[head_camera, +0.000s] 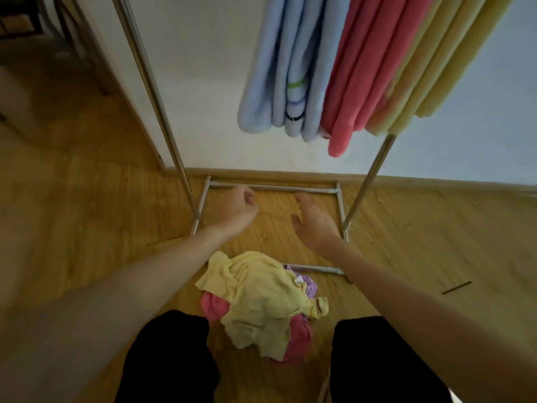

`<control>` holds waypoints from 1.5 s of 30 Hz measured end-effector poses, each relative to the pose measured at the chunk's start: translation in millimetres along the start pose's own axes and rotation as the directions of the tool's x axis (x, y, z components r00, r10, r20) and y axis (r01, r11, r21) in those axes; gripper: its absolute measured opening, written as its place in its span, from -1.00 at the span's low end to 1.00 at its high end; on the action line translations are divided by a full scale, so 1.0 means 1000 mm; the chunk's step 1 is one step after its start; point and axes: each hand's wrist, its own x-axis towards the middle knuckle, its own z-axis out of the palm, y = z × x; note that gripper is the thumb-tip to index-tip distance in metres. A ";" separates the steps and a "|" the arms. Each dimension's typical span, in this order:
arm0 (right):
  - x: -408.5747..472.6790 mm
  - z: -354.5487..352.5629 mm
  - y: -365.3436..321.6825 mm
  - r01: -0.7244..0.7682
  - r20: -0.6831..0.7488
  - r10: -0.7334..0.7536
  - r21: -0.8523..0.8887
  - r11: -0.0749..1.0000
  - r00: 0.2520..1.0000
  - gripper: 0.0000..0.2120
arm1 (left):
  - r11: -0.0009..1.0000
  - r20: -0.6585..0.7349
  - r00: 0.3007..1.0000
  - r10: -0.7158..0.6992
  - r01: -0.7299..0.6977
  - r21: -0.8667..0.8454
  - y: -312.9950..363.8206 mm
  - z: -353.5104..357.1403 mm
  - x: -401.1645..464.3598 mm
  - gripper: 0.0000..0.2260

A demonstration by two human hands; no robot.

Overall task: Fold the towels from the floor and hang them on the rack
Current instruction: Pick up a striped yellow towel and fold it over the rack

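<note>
A heap of crumpled towels lies on the wooden floor between my legs: a pale yellow towel (261, 298) on top, pink towels (213, 308) and a bit of purple towel (309, 286) under it. Folded blue towels (279, 77), pink towels (366, 74) and yellow towels (438, 62) hang side by side on the metal rack (157, 91). My left hand (236, 209) hovers over the floor with loosely curled fingers and holds nothing. My right hand (312, 219) is stretched out beside it, fingers relaxed, empty. Both hands are above and beyond the heap.
The rack's base frame (273, 188) lies on the floor around the area under my hands, with uprights left and right (367, 181). A white wall and wooden skirting board (290, 173) stand behind. A doorway opens at the far left.
</note>
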 end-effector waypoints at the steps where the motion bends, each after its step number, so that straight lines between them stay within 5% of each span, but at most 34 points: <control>1: -0.005 0.018 0.010 -0.010 0.100 0.014 -0.037 0.999 0.995 -0.53 | 0.999 0.029 0.999 -0.044 0.043 0.030 -0.016 0.011 -0.002 -0.84; 5: -0.024 0.081 0.053 -0.068 0.361 0.097 -0.092 0.993 0.927 -0.55 | 0.978 0.146 0.972 -0.187 0.171 0.116 -0.075 0.051 -0.009 -0.85; 13: -0.055 0.175 0.146 -0.294 0.548 0.325 -0.147 0.944 0.771 -0.57 | 0.934 0.301 0.907 -0.294 0.205 0.292 -0.155 0.136 -0.025 -0.81; 21: -0.063 0.235 0.207 -0.511 0.576 0.485 -0.132 0.850 0.658 -0.58 | 0.902 0.553 0.833 0.003 -0.241 0.359 -0.182 0.227 -0.018 -0.65; 28: -0.050 0.264 0.223 -0.546 0.556 0.480 -0.054 0.836 0.678 -0.37 | 0.682 0.701 0.704 0.109 -0.566 0.463 -0.185 0.277 -0.007 -0.63; 31: -0.053 0.276 0.228 -0.501 0.583 0.448 -0.079 0.862 0.678 -0.36 | 0.628 0.673 0.715 0.190 -0.615 0.477 -0.194 0.273 -0.017 -0.76; 37: -0.068 0.285 0.224 -0.419 0.585 0.421 -0.149 0.896 0.693 -0.51 | 0.741 0.515 0.776 0.365 -0.577 0.343 -0.214 0.240 -0.042 -0.91; 41: -0.076 0.273 0.216 -0.349 0.553 0.363 -0.135 0.927 0.750 -0.55 | 0.847 0.356 0.883 0.305 -0.423 0.323 -0.204 0.211 -0.056 -0.97; 45: -0.079 0.248 0.199 -0.336 0.507 0.345 -0.113 0.935 0.789 -0.80 | 0.945 0.150 0.980 0.131 -0.170 0.281 -0.184 0.186 -0.067 -0.95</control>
